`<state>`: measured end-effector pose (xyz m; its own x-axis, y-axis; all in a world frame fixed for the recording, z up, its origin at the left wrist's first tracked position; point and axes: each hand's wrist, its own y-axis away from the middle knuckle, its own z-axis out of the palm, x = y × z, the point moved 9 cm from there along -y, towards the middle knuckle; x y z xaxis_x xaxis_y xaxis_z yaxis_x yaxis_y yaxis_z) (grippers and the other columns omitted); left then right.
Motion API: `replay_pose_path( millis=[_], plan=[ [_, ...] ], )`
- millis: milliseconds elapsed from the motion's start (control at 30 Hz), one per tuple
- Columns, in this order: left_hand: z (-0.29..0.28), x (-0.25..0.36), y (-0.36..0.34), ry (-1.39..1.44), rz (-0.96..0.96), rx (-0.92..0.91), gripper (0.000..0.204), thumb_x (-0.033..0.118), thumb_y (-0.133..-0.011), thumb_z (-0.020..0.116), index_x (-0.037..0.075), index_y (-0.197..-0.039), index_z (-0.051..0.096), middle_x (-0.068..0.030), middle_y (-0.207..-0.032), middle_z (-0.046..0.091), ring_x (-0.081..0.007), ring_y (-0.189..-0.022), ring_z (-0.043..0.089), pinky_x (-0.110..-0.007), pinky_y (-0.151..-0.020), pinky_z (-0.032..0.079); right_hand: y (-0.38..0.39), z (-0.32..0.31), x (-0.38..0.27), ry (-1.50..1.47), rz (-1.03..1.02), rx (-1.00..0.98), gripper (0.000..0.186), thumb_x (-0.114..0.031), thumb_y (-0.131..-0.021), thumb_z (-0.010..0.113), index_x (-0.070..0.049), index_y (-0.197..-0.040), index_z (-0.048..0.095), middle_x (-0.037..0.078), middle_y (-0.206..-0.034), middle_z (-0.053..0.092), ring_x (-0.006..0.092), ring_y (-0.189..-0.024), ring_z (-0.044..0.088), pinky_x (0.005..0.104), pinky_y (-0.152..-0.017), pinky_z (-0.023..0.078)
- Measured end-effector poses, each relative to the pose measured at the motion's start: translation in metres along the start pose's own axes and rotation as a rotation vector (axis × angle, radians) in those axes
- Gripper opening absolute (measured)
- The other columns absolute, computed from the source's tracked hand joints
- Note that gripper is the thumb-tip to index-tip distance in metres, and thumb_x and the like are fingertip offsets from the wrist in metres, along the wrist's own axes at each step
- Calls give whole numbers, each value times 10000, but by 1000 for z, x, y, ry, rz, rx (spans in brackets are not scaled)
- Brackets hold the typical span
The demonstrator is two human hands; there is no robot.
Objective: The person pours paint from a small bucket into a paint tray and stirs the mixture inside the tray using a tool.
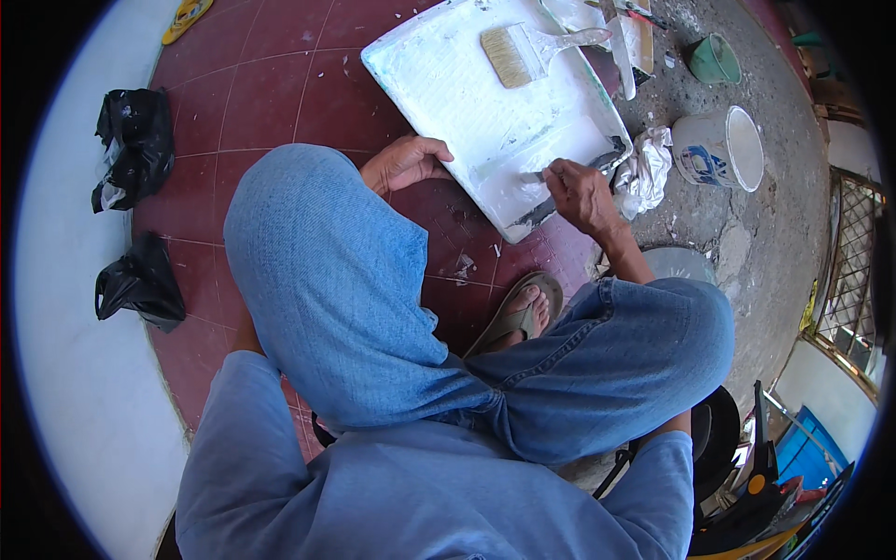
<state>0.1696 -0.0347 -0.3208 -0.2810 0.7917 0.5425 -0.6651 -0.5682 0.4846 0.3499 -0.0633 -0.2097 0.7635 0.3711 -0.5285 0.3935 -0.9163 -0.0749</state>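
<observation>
A white paint tray, smeared with paint, lies tilted in front of me on the tiled floor. My left hand grips its left edge, thumb on top and fingers underneath. Over the tray's near end, my right hand is closed round a small flat scraper; its short tip touches the painted surface and its handle is hidden in the fist. Toward the far end of the tray rests a wide paintbrush with pale bristles, its handle pointing right. Dark patches show along the tray's near edge.
Right of the tray are a crumpled silvery wrapper, a white bucket on its side and a green pot. A long flat blade lies by the tray's far right edge. Black plastic bags stand along the left wall.
</observation>
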Motion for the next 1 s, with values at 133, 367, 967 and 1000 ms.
replay_pose_path(
  millis=[133, 367, 967, 1000],
  plan=[
    [5, 7, -3, -33, -23, -2, 500, -29, -717, 510, -83, -1197, 380, -178, -1156, 497, -277, -1036, 523, -427, -937, 404, 8, -7, 14, 74, 76, 29, 112, -114, -823, 532, -15, -771, 542, 162, -674, 571, 347, -614, 571, 407, -540, 442],
    [12, 15, -14, -39, -28, -16, 516, -25, -715, 506, -83, -1207, 362, -180, -1169, 485, -288, -1053, 513, -446, -927, 410, -3, -4, 6, -59, 17, 53, 109, -118, -817, 538, -20, -771, 548, 160, -679, 583, 345, -595, 576, 397, -527, 452],
    [13, 46, -26, -463, -573, 94, 470, 48, -803, 573, -38, -1224, 384, -189, -1165, 495, -312, -1084, 498, -479, -978, 346, -3, 3, 10, -86, 71, 117, 159, -138, -825, 544, 5, -762, 569, 186, -635, 564, 345, -569, 563, 392, -518, 429],
    [13, 45, -25, -462, -602, 115, 445, 39, -804, 571, -53, -1204, 398, -193, -1156, 500, -309, -1081, 500, -472, -979, 353, -8, 2, 6, -168, 67, 97, 158, -140, -828, 541, 6, -776, 577, 187, -634, 564, 338, -562, 564, 385, -517, 428]
  ],
)
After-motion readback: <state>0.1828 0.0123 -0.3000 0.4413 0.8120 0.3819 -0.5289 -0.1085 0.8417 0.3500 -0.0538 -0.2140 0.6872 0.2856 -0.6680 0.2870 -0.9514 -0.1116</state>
